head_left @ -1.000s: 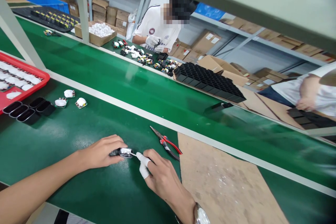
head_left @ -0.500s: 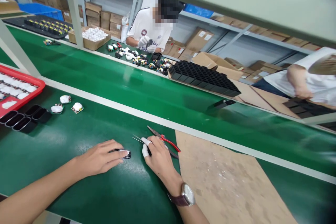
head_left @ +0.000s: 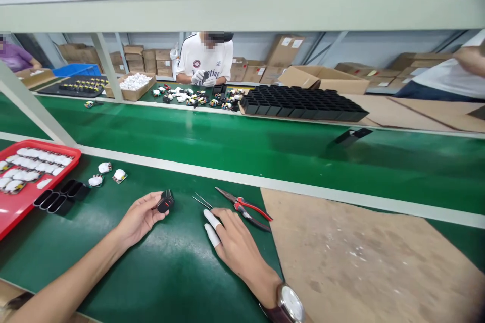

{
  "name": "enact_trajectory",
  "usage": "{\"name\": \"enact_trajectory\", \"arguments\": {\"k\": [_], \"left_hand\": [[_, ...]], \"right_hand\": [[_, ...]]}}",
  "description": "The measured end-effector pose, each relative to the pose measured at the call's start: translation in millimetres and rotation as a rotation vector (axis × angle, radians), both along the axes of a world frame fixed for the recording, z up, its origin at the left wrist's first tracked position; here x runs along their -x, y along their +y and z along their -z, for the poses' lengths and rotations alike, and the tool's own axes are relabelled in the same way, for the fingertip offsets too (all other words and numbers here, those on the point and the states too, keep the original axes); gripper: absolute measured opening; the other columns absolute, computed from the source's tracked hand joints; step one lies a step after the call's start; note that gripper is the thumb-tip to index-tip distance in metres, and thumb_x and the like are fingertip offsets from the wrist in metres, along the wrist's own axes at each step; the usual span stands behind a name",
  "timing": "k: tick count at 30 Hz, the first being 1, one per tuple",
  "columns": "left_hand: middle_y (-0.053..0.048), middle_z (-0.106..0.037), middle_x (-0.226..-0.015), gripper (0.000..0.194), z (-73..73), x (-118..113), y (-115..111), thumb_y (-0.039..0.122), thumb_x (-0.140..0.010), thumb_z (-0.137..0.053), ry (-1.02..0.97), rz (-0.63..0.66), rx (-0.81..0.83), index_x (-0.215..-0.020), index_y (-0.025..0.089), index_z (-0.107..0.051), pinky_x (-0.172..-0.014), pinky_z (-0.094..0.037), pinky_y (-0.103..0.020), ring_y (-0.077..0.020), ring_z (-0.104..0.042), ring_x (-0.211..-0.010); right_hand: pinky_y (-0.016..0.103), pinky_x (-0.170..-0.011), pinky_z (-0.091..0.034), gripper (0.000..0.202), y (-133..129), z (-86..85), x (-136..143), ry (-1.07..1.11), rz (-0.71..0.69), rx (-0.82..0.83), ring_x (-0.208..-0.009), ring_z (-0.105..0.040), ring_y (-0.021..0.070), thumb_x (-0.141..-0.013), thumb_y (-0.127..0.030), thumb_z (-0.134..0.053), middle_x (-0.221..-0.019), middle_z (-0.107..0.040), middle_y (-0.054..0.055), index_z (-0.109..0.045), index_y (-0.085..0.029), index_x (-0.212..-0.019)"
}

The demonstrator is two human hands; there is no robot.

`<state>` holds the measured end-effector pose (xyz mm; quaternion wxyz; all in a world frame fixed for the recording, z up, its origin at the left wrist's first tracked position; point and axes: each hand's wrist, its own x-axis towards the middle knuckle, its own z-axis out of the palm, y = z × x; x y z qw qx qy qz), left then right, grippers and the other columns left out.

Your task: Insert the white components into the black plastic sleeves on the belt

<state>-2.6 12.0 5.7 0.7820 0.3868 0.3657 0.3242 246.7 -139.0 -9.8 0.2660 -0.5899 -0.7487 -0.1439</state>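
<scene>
Black casing (head_left: 165,202) pinched in left hand (head_left: 139,218), likely mid-check; next needs steadiness. Right hand (head_left: 235,243): tweezers (head_left: 206,205) at 11 o'clock, grip unclear.

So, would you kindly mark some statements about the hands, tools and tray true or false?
1. The left hand holds a black case. True.
2. The tweezers touch the case. False: the tweezers are apart from it.
3. The right hand has a watch at its wrist. True.
4. The tray is blue. False: the tray is red.
5. The pliers lie on the green bench. True.
</scene>
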Motion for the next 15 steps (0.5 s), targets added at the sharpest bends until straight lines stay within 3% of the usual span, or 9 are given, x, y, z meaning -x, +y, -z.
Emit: {"name": "enact_trajectory", "arguments": {"k": [4, 9, 12, 15], "left_hand": [[-0.007, -0.077, -0.092, 0.038, 0.9, 0.1, -2.7, 0.043, -0.087, -0.085, 0.09, 0.029, -0.135, -0.107, 0.014, -0.072, -0.066, -0.064, -0.021, -0.0139, -0.076, -0.073], [-0.005, -0.073, -0.085, 0.038, -6.6, -10.7, -3.0, 0.047, -0.088, -0.082, 0.257, 0.143, -0.439, -0.103, 0.015, -0.068, -0.068, -0.065, -0.035, -0.0183, -0.073, -0.07], [-0.005, -0.073, -0.098, 0.04, -14.8, -27.4, 30.3, 0.037, -0.083, -0.087, 0.395, 0.123, -0.712, -0.113, 0.019, -0.069, -0.084, -0.063, -0.039, -0.0202, -0.073, -0.085], [-0.007, -0.07, -0.119, 0.04, -24.9, -46.2, 86.8, 0.026, -0.085, -0.085, 0.556, 0.036, -0.945, -0.121, 0.023, -0.07, -0.107, -0.053, -0.043, -0.0237, -0.068, -0.11]], "right_hand": [[0.043, -0.084, -0.056, 0.028, -1.7, -1.3, 1.4, -0.004, -0.036, -0.009, -0.103, -0.062, 0.0284, -0.102, -0.01, -0.051, -0.116, -0.067, 0.016, -0.062, -0.01, -0.128], [0.044, -0.084, -0.056, 0.029, -1.8, 2.3, -1.2, -0.016, -0.027, -0.007, -0.105, -0.062, 0.029, -0.099, -0.006, -0.048, -0.118, -0.066, 0.016, -0.065, -0.012, -0.122], [0.043, -0.081, -0.058, 0.033, -0.3, 9.7, -6.6, -0.048, 0.021, -0.029, -0.101, -0.063, 0.0284, -0.095, -0.004, -0.045, -0.119, -0.066, 0.017, -0.066, -0.014, -0.118], [0.044, -0.081, -0.059, 0.042, 1.3, 19.9, -16.3, -0.126, 0.073, -0.091, -0.096, -0.065, 0.0286, -0.089, 0.001, -0.039, -0.116, -0.068, 0.016, -0.065, -0.016, -0.117]]}}
